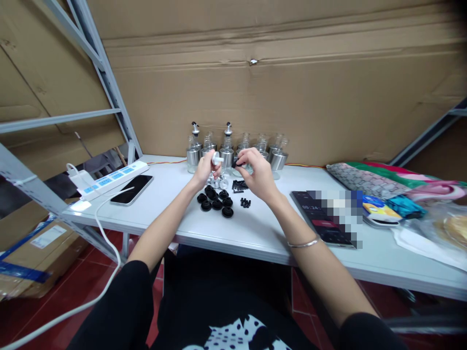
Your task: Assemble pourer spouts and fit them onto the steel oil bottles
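My left hand (205, 171) is closed around a pale metallic spout piece (217, 159), its narrow end pointing right. Facing it, my right hand (257, 174) pinches a small dark piece (236, 162), whose exact kind is hard to make out. The two pieces are apart. Below the hands lie several black rubber stoppers (216, 204). Thin black parts (239, 185) and short black caps (245, 202) are grouped to their right. Shiny silver parts (223, 183) sit just under my left hand. Behind stand several glass bottles (226, 158) with steel sleeves; two carry pourer spouts (228, 130).
On the left are a phone (132, 190), a white power strip (116, 179) and a cable (104, 228). A tablet-like device (321, 218) showing a timer lies at right, beside patterned cloth (368, 182) and packets (381, 209). Cardboard (277, 97) walls the back.
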`<state>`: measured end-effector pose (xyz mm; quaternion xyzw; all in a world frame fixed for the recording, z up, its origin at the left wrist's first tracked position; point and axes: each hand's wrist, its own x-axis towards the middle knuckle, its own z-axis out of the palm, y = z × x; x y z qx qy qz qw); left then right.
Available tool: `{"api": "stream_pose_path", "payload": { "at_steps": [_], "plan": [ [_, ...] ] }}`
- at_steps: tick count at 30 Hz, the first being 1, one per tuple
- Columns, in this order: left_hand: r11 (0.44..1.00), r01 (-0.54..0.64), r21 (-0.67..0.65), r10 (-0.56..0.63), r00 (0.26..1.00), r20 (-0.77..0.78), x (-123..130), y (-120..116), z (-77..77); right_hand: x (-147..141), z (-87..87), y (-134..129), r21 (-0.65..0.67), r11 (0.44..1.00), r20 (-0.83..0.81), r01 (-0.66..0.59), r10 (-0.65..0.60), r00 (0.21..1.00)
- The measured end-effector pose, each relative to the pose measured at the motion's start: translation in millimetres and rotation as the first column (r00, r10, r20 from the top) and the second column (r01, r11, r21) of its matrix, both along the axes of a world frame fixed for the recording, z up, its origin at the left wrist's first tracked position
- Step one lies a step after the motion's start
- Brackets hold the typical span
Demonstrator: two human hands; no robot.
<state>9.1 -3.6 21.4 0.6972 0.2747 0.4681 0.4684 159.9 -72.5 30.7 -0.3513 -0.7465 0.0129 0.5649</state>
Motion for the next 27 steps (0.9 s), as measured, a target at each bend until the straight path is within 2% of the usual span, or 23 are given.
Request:
{"api": "stream_pose_path", "payload": {
  "at_steps": [2,5,8,13,17,21,23,27],
  "plan": [
    [0.985,-0.124,0.117,0.125,0.992,-0.002,-3.4,4.9,-1.5,2.2,-0.4,-0.3,0.070,0.995,0.059,0.069,-0.073,0.996],
    [0.919,-0.275,0.282,0.292,0.956,-0.021,-9.2,13.7,-5.1,2.7,-3.0,0.2,0.116,0.988,0.109,0.105,-0.118,0.987],
    [0.901,-0.327,0.285,0.365,0.926,-0.093,-15.5,25.3,-7.8,3.4,-6.0,2.2,0.128,0.981,0.150,0.143,-0.161,0.975],
    [0.858,-0.408,0.312,0.486,0.842,-0.234,-23.6,40.8,-13.7,8.0,-11.5,8.3,0.053,0.987,0.232,0.150,-0.159,0.960],
    [0.871,-0.365,0.329,0.477,0.791,-0.385,-25.2,45.1,-21.6,9.3,-16.8,12.3,-0.042,0.987,0.333,0.153,-0.130,0.934],
    [0.877,-0.218,0.428,0.434,0.740,-0.514,-21.5,44.2,-26.3,9.0,-19.0,13.6,-0.076,0.984,0.367,0.164,-0.125,0.922],
    [0.871,-0.163,0.463,0.428,0.714,-0.554,-19.4,43.3,-26.8,9.6,-19.0,13.9,-0.088,0.983,0.373,0.162,-0.118,0.920],
    [0.863,-0.142,0.484,0.431,0.707,-0.561,-18.5,42.5,-26.3,11.5,-18.9,14.4,-0.111,0.982,0.398,0.150,-0.094,0.912]
  ]
}}
